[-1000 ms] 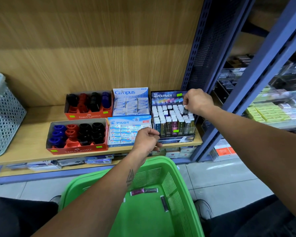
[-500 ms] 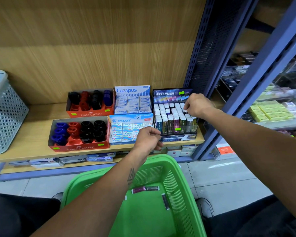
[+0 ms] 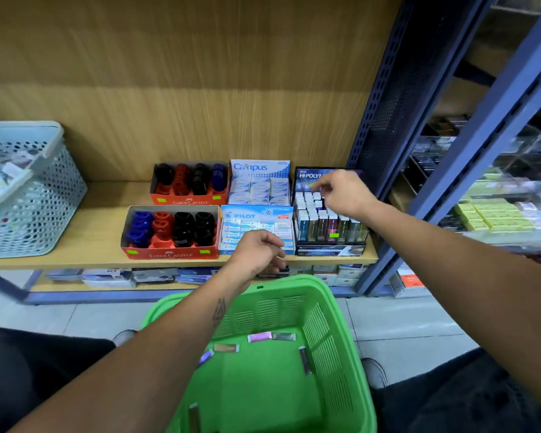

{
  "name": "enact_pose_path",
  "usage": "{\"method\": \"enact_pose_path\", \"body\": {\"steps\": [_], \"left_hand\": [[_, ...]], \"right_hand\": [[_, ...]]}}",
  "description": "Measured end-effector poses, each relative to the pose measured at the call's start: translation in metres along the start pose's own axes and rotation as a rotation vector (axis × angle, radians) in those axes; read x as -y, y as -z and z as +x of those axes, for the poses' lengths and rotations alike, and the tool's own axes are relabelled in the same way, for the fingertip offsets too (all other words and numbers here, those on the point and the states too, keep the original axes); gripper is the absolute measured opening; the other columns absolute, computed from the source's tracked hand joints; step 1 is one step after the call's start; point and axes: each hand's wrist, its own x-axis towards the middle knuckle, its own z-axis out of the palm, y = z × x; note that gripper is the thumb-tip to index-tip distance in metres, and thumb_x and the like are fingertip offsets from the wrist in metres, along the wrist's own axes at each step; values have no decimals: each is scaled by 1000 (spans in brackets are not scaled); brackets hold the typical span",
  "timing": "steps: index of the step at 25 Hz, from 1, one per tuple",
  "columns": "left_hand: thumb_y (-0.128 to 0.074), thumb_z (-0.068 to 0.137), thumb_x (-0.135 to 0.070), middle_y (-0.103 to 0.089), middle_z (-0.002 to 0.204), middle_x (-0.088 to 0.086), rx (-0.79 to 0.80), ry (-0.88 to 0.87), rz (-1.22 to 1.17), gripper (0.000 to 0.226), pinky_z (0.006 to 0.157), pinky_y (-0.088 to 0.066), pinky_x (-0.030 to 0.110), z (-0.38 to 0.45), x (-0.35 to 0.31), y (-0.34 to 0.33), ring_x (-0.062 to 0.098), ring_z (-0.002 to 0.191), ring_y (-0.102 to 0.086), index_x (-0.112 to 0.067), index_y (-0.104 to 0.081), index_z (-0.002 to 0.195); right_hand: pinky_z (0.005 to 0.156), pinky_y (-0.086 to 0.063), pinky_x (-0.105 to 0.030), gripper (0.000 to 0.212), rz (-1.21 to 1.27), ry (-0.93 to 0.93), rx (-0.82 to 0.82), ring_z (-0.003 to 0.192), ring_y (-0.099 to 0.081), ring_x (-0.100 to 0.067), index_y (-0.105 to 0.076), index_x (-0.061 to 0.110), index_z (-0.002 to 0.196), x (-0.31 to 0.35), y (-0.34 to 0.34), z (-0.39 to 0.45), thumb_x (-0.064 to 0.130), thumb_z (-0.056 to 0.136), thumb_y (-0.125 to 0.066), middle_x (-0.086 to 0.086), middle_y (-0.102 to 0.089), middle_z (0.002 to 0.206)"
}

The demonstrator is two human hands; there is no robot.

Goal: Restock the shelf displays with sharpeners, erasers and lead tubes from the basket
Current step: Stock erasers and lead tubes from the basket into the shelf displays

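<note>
Right hand [image 3: 345,195] poised over lead tube display [image 3: 328,225], fingers curled; contents of grip not discernible. Left hand [image 3: 258,250] loosely curled before Pilot eraser box [image 3: 256,228], apparently holding dark tubes. Six lead tubes [image 3: 258,336] counted in green basket [image 3: 322,323]. Two sharpener boxes [image 3: 171,232], two eraser boxes recorded on shelf [image 3: 85,257].

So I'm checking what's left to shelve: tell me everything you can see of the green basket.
The green basket is glossy plastic with slotted walls and a rounded rim. It sits low before the shelf, beneath the left forearm. On its floor lie a few small lead tubes, scattered flat: pink, dark, tan, purple. No sharpeners or erasers show inside. Neither hand touches it.
</note>
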Motion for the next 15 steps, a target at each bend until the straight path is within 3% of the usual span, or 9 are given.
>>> {"method": "enact_pose_path", "body": {"steps": [3, 6, 9, 11, 15], "left_hand": [[-41, 93, 11, -68, 73, 13, 85, 32, 116, 27, 49, -51, 23, -23, 17, 33, 16, 53, -64, -2, -63, 88], [-46, 93, 6, -71, 79, 17, 202, 130, 328, 23, 48, -51, 23, -43, 58, 66, 18, 59, -66, -1, -66, 87], [-53, 93, 3, -72, 92, 19, 262, 216, 641, 20, 55, -57, 27, -50, 108, 92, 20, 67, -68, 5, -68, 106], [-57, 91, 1, -71, 96, 18, 255, 244, 857, 25, 64, -61, 33, -49, 136, 102, 23, 72, -67, 4, -67, 114], [-63, 89, -6, -61, 109, 19, 290, 303, 1167, 14, 74, -56, 35, -53, 172, 102, 31, 92, -68, -3, -53, 99]], "right_hand": [[61, -53, -25, 29, 279, 144, 209, 60, -64, -9, -74, 21, 80, 58, -39, -36, -3, 84, -59, -1, -72, 74], [59, -52, -21, 30, 277, 272, 400, 52, -61, -1, -74, 22, 76, 94, -95, -75, -4, 78, -58, 4, -69, 65], [76, -54, -23, 26, 65, 251, 610, 75, -66, -9, -76, 13, 95, 96, -155, -102, -1, 84, -58, 1, -73, 88], [90, -53, -31, 24, -112, 188, 674, 95, -65, -18, -71, 10, 110, 83, -189, -117, 5, 88, -61, -5, -71, 109], [99, -51, -40, 33, -342, -10, 711, 116, -61, -30, -57, 5, 126, 48, -236, -148, 10, 94, -57, -14, -62, 127]]}}
